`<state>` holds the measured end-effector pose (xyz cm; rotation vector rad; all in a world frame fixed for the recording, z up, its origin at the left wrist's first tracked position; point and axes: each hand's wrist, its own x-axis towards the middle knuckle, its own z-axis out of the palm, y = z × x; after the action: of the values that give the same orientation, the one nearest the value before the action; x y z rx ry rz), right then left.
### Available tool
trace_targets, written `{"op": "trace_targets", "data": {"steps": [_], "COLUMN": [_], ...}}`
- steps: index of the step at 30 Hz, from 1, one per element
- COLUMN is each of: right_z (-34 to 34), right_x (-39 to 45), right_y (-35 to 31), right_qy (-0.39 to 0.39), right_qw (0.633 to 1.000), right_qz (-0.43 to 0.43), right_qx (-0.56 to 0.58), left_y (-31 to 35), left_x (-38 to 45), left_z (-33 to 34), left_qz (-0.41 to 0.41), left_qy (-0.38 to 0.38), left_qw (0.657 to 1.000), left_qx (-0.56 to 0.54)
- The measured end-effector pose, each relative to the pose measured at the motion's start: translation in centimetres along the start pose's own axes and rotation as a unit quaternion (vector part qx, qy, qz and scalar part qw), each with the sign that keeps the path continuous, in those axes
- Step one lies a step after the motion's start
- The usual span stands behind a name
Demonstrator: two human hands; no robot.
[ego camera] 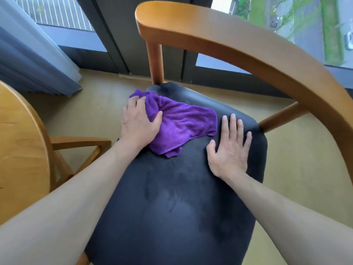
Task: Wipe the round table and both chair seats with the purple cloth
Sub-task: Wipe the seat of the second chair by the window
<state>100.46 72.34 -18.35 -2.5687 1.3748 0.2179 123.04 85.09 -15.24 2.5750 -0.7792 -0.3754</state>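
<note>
The purple cloth [183, 125] is seen bunched on the far left part of the dark chair seat [172, 197], spread in loose folds toward the middle of the seat. It is gripped by the left hand [140, 122], whose fingers are curled over the far end of the cloth while the thumb is pressed into its folds. The right hand [229, 148] is laid flat on the right side of the seat, with fingers straight and slightly spread, holding nothing; it lies just beside the cloth's right edge without touching it. The seat is framed by a curved wooden backrest [248, 44], carried on wooden posts at the far edge and the right side. The round wooden desk [21, 146] is seen at the left edge, near the chair. A pale curtain [28, 60] is hung at the upper left, and windows [286, 22] are seen beyond the chair. Faint smudges are visible on the near part of the seat.
</note>
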Motion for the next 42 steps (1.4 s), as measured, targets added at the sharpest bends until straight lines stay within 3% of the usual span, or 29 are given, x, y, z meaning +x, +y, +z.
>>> {"op": "trace_targets", "data": {"steps": [4, 9, 13, 16, 19, 21, 27, 34, 39, 42], "right_z": [-0.2, -1.4, -3.7, -4.7, -3.3, -1.9, -2.1, -2.9, -2.1, -1.4], "right_x": [0.3, 0.6, 0.3, -1.8, -4.7, -5.4, -4.5, -4.4, -4.1, -3.9], "right_y": [0.2, 0.6, -1.4, -4.9, -8.1, -8.8, -8.1, -8.9, -8.4, -8.0], "right_qy": [-0.024, -0.071, -0.048, -0.009, -0.127, -0.168, -0.177, -0.215, -0.217, -0.207], "right_qw": [0.999, 0.996, 0.996, 0.984, 0.955, 0.951, 0.948, 0.944, 0.941, 0.94], "right_qz": [-0.008, -0.027, -0.011, -0.148, -0.258, -0.256, -0.26, -0.251, -0.26, -0.27], "right_qx": [0.026, 0.038, 0.076, 0.098, 0.068, 0.039, 0.039, 0.002, -0.006, -0.02], "left_y": [-1.4, -3.9, -3.7, -2.2, -2.3, -3.6, -5.9, -7.5, -5.5, -4.1], "left_x": [-5.6, -13.1, -12.9, -10.5, -9.7, -10.2, -13.8, -18.3, -11.1, -9.0], "left_z": [-2.9, -5.9, -6.2, -4.9, -3.6, -3.2, -4.8, -8.4, -7.8, -5.5], "left_qz": [0.005, 0.021, 0.02, -0.003, -0.021, -0.015, -0.061, -0.089, -0.089, -0.072], "left_qy": [-0.027, -0.125, -0.102, -0.043, -0.049, -0.068, -0.101, -0.198, -0.055, -0.073], "left_qw": [0.997, 0.98, 0.984, 0.995, 0.998, 0.997, 0.992, 0.972, 0.994, 0.994], "left_qx": [0.079, 0.152, 0.147, 0.091, 0.045, 0.033, 0.05, 0.09, 0.019, 0.022]}}
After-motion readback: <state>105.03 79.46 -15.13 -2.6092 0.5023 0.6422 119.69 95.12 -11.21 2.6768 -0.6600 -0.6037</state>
